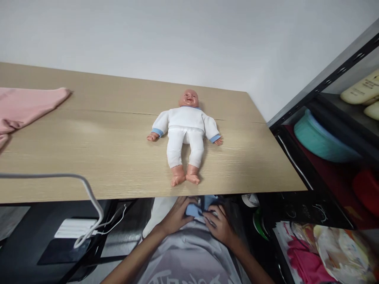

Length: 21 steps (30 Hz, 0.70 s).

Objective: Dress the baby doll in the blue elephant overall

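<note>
A baby doll (186,136) in a white suit with blue cuffs lies on its back on the wooden table (89,150), feet toward me. Below the table's front edge, my left hand (177,216) and my right hand (219,225) meet over my lap. Both have their fingers closed on a small blue and white object (197,209), maybe cloth; I cannot make out what it is. The hands are just under the doll's feet in the view but lower than the tabletop.
A pink garment (26,106) lies at the table's left. A white cable (89,193) runs off the front edge to a power strip (74,228). A black shelf unit (331,150) on the right holds a teal bowl (319,140), bottles and red items.
</note>
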Tool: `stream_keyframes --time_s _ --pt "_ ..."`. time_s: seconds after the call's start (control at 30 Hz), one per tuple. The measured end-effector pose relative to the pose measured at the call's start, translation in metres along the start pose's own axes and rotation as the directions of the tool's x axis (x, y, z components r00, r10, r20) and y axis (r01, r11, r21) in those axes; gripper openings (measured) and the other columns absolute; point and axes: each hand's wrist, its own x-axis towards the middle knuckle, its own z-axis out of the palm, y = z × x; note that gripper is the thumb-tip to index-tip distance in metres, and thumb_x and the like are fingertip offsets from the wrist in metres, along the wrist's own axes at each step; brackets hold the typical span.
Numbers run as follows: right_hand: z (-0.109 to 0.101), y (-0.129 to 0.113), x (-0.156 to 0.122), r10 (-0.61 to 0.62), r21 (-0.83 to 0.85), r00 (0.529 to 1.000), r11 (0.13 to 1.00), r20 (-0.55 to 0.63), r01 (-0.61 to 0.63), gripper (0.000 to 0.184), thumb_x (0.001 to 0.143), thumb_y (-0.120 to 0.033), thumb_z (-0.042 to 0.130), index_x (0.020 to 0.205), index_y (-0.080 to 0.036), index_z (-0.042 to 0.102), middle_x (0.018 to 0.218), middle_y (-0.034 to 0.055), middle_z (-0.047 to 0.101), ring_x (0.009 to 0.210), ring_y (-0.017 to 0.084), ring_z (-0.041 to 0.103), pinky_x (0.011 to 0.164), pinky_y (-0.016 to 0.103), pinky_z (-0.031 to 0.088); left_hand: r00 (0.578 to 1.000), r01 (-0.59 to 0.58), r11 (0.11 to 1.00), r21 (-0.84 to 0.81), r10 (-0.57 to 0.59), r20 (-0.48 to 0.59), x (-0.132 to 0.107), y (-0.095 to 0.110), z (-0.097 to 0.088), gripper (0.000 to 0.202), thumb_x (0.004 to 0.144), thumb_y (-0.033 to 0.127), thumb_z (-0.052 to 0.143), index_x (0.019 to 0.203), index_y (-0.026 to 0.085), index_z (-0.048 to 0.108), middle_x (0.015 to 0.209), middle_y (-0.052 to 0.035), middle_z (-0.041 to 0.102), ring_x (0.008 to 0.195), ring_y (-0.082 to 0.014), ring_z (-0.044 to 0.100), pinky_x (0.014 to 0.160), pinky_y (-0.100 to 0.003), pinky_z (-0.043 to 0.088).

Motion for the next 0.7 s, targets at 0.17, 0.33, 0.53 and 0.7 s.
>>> stream_keyframes --time_s 0.17,0.33,0.53,0.7 --pt "-0.014 0.032 -0.016 0.322 0.084 0.943 0.945 -0.086 -0.315 0.046 0.105 -0.041 0.063 0.149 -0.028 0.068 0.146 0.0152 0.072 0.135 0.036 0.071 0.111 0.056 0.061 0.997 -0.035 0.994 0.108 0.028 0.068 -0.021 0.024 -0.004 0.019 0.092 0.024 0.079 0.095 0.023 0.06 0.111 -0.0076 0.07 0.106 -0.0285 0.065 0.097 -0.04 0.051" --pt "-0.006 0.053 -0.005 0.609 0.322 0.777 0.711 0.161 -0.625 0.05 0.102 -0.065 0.061 0.121 -0.022 0.079 0.113 0.0135 0.086 0.106 0.035 0.083 0.09 0.048 0.068 0.983 0.055 0.998 0.022 -0.058 0.175 -0.053 0.048 -0.017 0.041 0.093 0.057 0.085 0.098 0.025 0.061 0.098 -0.0039 0.071 0.092 -0.0251 0.066 0.079 -0.032 0.049" --pt "-0.011 0.024 0.027 0.546 0.311 0.82 0.759 0.172 -0.572 0.039 0.101 -0.058 0.064 0.1 -0.021 0.077 0.096 0.0129 0.086 0.088 0.032 0.081 0.075 0.039 0.063 0.989 0.051 0.998 0.031 -0.055 0.139 -0.063 0.072 -0.055 0.022 0.112 0.047 0.059 0.107 0.026 0.066 0.09 -0.0034 0.073 0.089 -0.0242 0.068 0.08 -0.034 0.051" --pt "-0.054 -0.03 0.066 -0.015 0.155 0.995 0.988 0.103 -0.001 0.022 0.104 -0.028 0.065 0.083 -0.023 0.069 0.08 0.0039 0.075 0.08 0.023 0.071 0.079 0.036 0.055 0.987 -0.152 0.988 -0.003 0.152 0.058 -0.047 0.109 -0.095 0.009 0.112 0.034 0.063 0.115 0.028 0.069 0.114 -0.0057 0.077 0.105 -0.0241 0.072 0.098 -0.039 0.058"
